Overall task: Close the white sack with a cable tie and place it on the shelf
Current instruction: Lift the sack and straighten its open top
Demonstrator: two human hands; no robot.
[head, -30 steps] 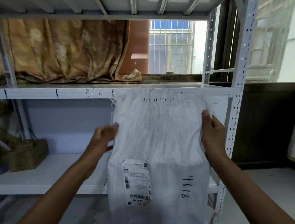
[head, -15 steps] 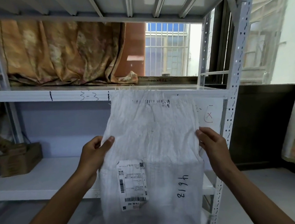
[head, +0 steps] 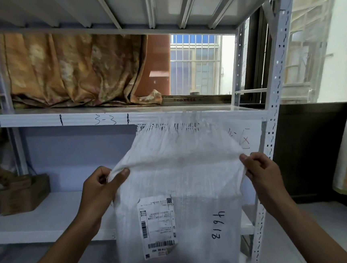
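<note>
A white woven sack [head: 185, 178] hangs upright in front of the white metal shelf [head: 41, 119]. It bears a shipping label with barcodes and the handwritten number 4618. Its frayed open top reaches up to the edge of the shelf marked 3-3. My left hand [head: 102, 188] pinches the sack's left edge below the top. On the opposite edge, at the same height, my right hand [head: 262, 171] grips the sack. The fabric bunches into a fold between the two hands. No cable tie is in view.
A cardboard box [head: 25, 194] sits at the left of the lower shelf board [head: 50, 221]. An orange patterned curtain [head: 69, 73] hangs behind the upper shelf. The perforated upright post [head: 272, 122] stands just right of the sack. A barred window [head: 196, 66] lies behind.
Both hands have slid down the sack's edges and closed on the fabric, gathering it into a fold. More of the sack's top now stands loose above my hands.
</note>
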